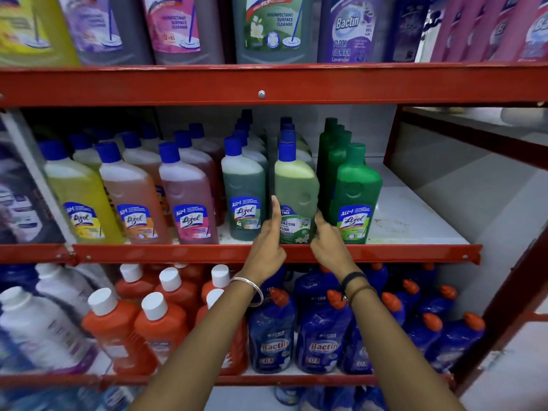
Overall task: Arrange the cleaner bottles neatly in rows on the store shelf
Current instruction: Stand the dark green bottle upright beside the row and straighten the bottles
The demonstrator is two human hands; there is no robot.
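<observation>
A pale green Bactin floor cleaner bottle (296, 191) with a blue cap stands upright at the front of the middle shelf (415, 253). My left hand (268, 241) presses its left side, thumb pointing up. On the bottle's right side rests my right hand (327, 241), fingers against the lower label. To the left stands a dark green Lizol bottle (243, 188), to the right a bright green Lizol bottle (357, 194). More rows of the same bottles run back behind them.
Yellow, orange and pink Lizol bottles (133, 197) fill the shelf's left part. Bare white shelf board (415, 215) lies right of the bright green row. Orange bottles and blue Bactin bottles (320, 330) stand on the shelf below, large bottles above.
</observation>
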